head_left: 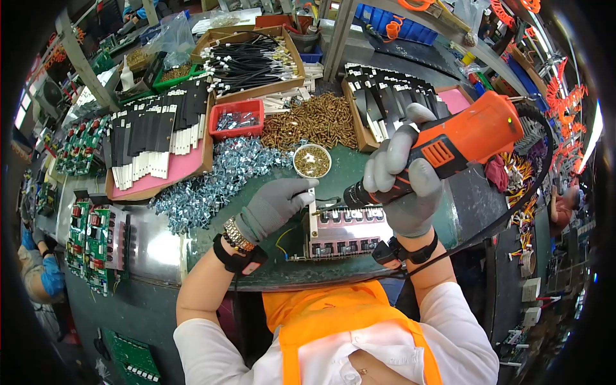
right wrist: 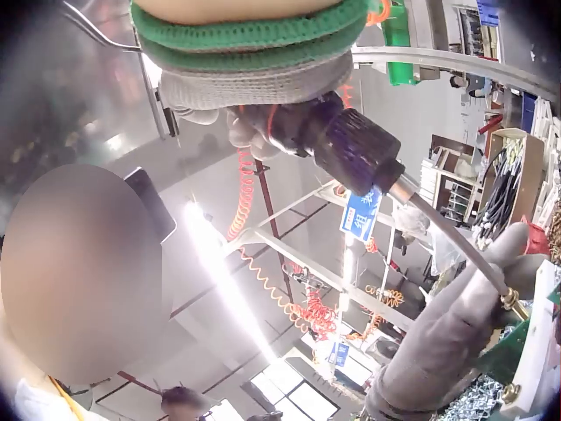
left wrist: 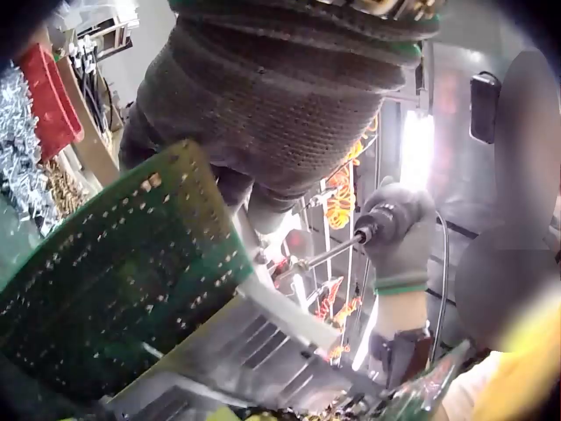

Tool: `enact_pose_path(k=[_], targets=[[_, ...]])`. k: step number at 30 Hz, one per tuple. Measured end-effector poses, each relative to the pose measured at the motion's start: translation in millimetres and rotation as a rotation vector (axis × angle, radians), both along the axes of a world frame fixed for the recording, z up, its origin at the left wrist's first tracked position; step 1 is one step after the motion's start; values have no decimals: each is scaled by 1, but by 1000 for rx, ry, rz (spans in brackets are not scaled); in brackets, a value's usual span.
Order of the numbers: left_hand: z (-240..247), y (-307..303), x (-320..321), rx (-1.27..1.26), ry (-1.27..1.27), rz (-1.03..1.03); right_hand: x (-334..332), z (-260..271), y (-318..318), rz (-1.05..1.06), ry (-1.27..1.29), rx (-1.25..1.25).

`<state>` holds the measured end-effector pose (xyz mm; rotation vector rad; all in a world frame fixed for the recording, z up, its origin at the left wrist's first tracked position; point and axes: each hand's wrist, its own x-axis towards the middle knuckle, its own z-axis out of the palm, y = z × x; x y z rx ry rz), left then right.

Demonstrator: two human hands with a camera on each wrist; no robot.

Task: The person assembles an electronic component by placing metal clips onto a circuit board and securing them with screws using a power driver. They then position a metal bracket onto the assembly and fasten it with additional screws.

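Note:
My gloved right hand [head_left: 410,183] grips an orange and black power screwdriver [head_left: 478,131], its long bit slanting down to the left. At the bit's tip sits a brass screw [right wrist: 511,300], right over a white strip [right wrist: 536,338] at the edge of a circuit board [left wrist: 123,272]. Thumb and index finger of my gloved left hand [head_left: 276,208] pinch the strip's end, close beside the screw. The board assembly [head_left: 346,234] lies in front of me, with rows of black components on a light metallic face. The board's green underside shows in the left wrist view.
A white cup of small brass screws [head_left: 312,160] stands behind the assembly. Beyond are heaps of brass screws [head_left: 314,122] and silvery clips [head_left: 212,179], a red bin [head_left: 236,119], and boxes of black-and-white strips [head_left: 144,138]. Finished-looking boards [head_left: 96,247] lie left. A black cord [head_left: 513,205] hangs right.

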<state>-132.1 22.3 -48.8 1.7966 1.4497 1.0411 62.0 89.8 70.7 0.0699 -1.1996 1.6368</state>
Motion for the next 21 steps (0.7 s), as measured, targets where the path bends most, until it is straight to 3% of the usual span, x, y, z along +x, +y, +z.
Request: enact_pose_path(k=[9, 21], targets=[[-4, -1, 1, -1, 0, 17, -25, 7, -10, 62, -322, 129], [-13, 3, 1, 19, 67, 16, -38, 11, -12, 145, -399, 157]])
